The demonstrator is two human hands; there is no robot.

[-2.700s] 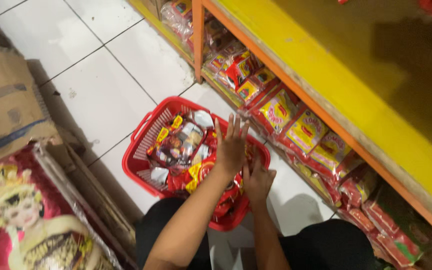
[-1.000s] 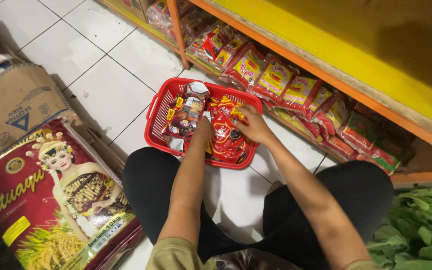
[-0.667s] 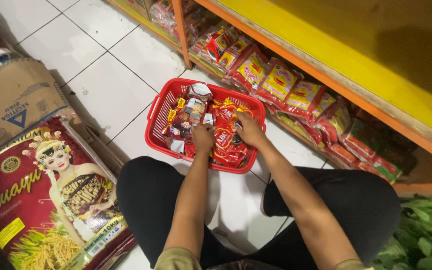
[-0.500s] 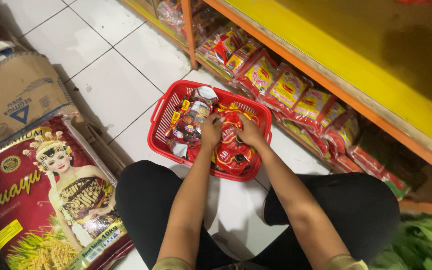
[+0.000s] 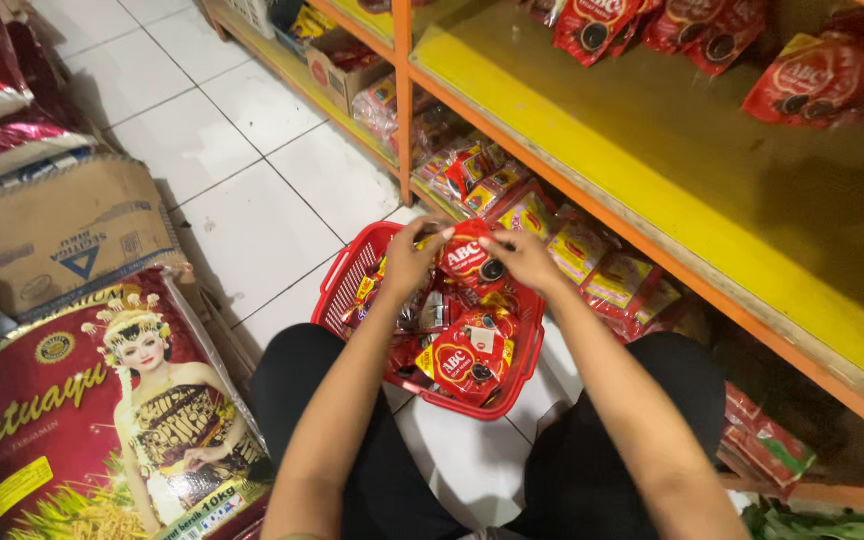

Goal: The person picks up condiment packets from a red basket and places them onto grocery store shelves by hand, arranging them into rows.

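In the head view, the left hand point(image 5: 410, 262) and right hand point(image 5: 524, 260) meet over a red basket point(image 5: 350, 275) on the white tiled floor point(image 5: 252, 200), fingers of both clamped on one red sachet pack point(image 5: 470, 255) held up between them. Below the fingers, more red packs point(image 5: 467, 360) fill the basket; beyond the fingertips runs the orange-edged yellow shelf point(image 5: 652, 190), and a big rice sack point(image 5: 102, 410) stands well off to the left.

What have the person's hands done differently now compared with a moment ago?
Both hands have come up out of the red plastic basket. The left hand and right hand now hold a red sachet pack with a dark round mark between them, lifted above the other packs. The basket stays on the white tiled floor by the yellow shelf, still full of packs.
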